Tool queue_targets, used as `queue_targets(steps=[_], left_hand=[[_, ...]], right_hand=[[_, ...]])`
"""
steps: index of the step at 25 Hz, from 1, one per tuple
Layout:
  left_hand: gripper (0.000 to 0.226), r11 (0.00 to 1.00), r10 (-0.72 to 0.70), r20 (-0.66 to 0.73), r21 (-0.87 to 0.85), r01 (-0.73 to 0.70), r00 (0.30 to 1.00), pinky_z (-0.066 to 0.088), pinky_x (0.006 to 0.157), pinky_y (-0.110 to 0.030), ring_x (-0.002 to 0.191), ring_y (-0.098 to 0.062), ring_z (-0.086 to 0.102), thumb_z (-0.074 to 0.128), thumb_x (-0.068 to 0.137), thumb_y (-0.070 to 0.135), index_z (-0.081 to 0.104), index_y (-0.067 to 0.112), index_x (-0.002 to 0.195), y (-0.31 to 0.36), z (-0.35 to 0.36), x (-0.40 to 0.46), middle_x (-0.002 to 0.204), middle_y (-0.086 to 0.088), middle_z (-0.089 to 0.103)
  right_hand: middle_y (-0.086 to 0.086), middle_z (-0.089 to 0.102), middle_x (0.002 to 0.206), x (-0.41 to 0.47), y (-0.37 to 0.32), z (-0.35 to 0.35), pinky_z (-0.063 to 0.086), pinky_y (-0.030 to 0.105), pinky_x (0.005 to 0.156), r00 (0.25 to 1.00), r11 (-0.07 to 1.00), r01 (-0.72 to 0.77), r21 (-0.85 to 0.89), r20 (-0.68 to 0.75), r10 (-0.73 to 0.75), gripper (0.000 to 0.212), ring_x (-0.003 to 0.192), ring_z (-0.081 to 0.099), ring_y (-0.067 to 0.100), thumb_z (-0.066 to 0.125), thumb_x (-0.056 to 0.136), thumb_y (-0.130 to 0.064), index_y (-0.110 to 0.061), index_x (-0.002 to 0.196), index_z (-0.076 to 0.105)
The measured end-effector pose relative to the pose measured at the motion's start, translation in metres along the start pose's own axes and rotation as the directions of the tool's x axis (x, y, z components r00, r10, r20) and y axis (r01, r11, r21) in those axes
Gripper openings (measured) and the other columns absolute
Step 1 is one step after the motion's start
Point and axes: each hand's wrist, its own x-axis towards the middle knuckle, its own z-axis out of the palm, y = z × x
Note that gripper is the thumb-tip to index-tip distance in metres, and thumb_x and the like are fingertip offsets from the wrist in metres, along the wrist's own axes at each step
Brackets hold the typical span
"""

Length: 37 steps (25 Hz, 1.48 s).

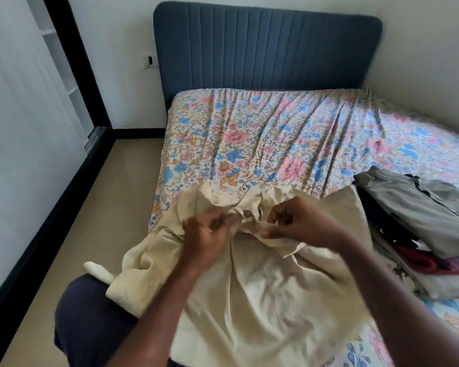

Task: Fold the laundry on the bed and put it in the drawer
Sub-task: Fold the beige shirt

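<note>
We're looking down over the bed point(263, 133), dressed in a floral sheet of pink and blue blooms, with the padded blue headboard point(265, 46) up against the far wall. Front and centre lies a cream garment point(252, 295), spread and rumpled across the near edge of the mattress, one part spilling off the left side toward the tan floor point(72, 234). Both of our hands are working its bunched upper portion. The left hand point(206, 231) has its fingers curled in, gripping a gather of the cream cloth. The right hand point(296, 221) is just beside it, thumb and fingertips pinching a fold of the same fabric; there's some blur on both, so the exact finger placement isn't sharp. The two hands sit close together, nearly touching, over the crumpled middle of the garment.

Off to the right, on the same bed, we've got a pile of laundry point(424, 234): a grey garment point(421, 205) lies on top, with dark, red and purple pieces showing underneath and something pale at the bottom. The cream garment's right edge comes up just beside that pile.

Down at lower left, our knee in dark trousers point(96, 321) pushes against the bed's edge, partly under the hanging cream cloth. To the left, a white wardrobe point(24, 115) with dark trim lines the wall.
</note>
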Motion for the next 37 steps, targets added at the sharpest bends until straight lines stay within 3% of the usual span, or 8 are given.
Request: queue_targets(steps=[5,9,11,14,18,23,27,37], left_hand=[[0.045,0.857,-0.231,0.457,-0.323,0.402,0.859,0.055,0.069,-0.023,0.072,-0.011,0.066,0.101,0.046,0.041,0.079,0.017,0.078,0.037,-0.087,0.087,0.079,0.0,0.072],[0.032,0.872,-0.349,0.699,-0.003,0.49,0.624,0.057,0.069,-0.027,0.074,-0.017,0.066,0.086,0.079,0.03,0.073,0.003,0.091,0.074,-0.114,0.142,0.084,-0.009,0.07],[0.008,0.917,-0.392,0.538,0.29,0.273,0.746,0.059,0.081,-0.034,0.083,-0.02,0.068,0.078,0.088,0.018,0.078,0.009,0.088,0.086,-0.105,0.177,0.085,-0.006,0.074],[0.012,0.89,0.021,-0.131,0.455,0.042,0.991,0.055,0.077,-0.034,0.088,-0.026,0.07,0.069,0.093,0.018,0.076,0.012,0.086,0.107,-0.076,0.222,0.087,-0.006,0.075],[0.016,0.908,0.379,-0.593,0.387,-0.161,0.711,0.041,0.064,-0.026,0.075,-0.019,0.065,0.064,0.096,0.026,0.072,0.015,0.088,0.118,-0.046,0.19,0.083,-0.003,0.073],[0.013,0.993,-0.015,-0.466,0.095,0.067,0.885,0.044,0.061,-0.028,0.063,-0.006,0.06,0.07,0.094,0.014,0.07,0.015,0.081,0.011,0.036,0.049,0.068,0.014,0.066],[0.01,0.919,-0.389,-0.278,-0.053,0.39,0.878,0.052,0.068,-0.032,0.068,-0.004,0.066,0.075,0.088,0.018,0.072,0.02,0.079,-0.053,0.062,-0.028,0.07,0.009,0.072],[0.041,0.909,-0.366,-0.166,0.15,0.39,0.916,0.038,0.051,-0.019,0.048,-0.002,0.051,0.077,0.082,0.041,0.057,0.017,0.056,-0.042,0.041,-0.061,0.048,0.01,0.054]], right_hand=[[0.002,0.068,0.071,0.026,-0.02,-0.098,0.048,0.022,0.058,0.976,0.99,0.009,0.144,0.213,-0.04,0.016,0.063,0.061,0.008,0.073,0.094,-0.017,-0.006,0.081,0.073],[0.01,0.071,0.081,0.049,-0.03,-0.148,0.055,0.022,0.064,0.867,0.941,-0.194,0.278,0.497,0.032,0.006,0.071,0.068,0.015,0.067,0.089,-0.005,-0.002,0.09,0.072],[0.011,0.068,0.084,0.078,-0.038,-0.149,0.053,0.023,0.064,0.891,0.977,-0.204,0.062,0.426,0.159,0.005,0.074,0.066,0.018,0.066,0.091,-0.004,-0.001,0.089,0.069],[0.015,0.066,0.093,0.124,-0.063,-0.145,0.042,0.031,0.069,0.955,0.926,-0.127,-0.355,-0.298,0.017,0.017,0.086,0.06,0.029,0.052,0.099,-0.011,-0.002,0.093,0.065],[0.007,0.056,0.081,0.105,-0.084,-0.107,0.031,0.036,0.061,0.42,0.938,0.06,-0.342,-0.844,-0.334,0.017,0.069,0.047,0.025,0.047,0.105,-0.019,-0.01,0.091,0.052],[0.004,0.06,0.074,0.072,-0.004,0.058,0.037,0.04,0.064,0.684,0.997,-0.08,-0.004,-0.728,0.052,0.019,0.075,0.057,0.034,0.057,0.1,-0.016,-0.017,0.082,0.052],[-0.003,0.061,0.068,0.028,0.04,0.143,0.04,0.026,0.059,0.755,0.932,-0.213,0.293,-0.556,0.347,0.016,0.069,0.058,0.023,0.063,0.092,-0.013,-0.015,0.077,0.059],[-0.008,0.07,0.077,-0.022,0.022,0.131,0.051,0.031,0.066,0.847,0.934,-0.357,0.005,-0.421,0.326,0.03,0.072,0.065,0.008,0.06,0.076,-0.056,-0.03,0.089,0.069]])
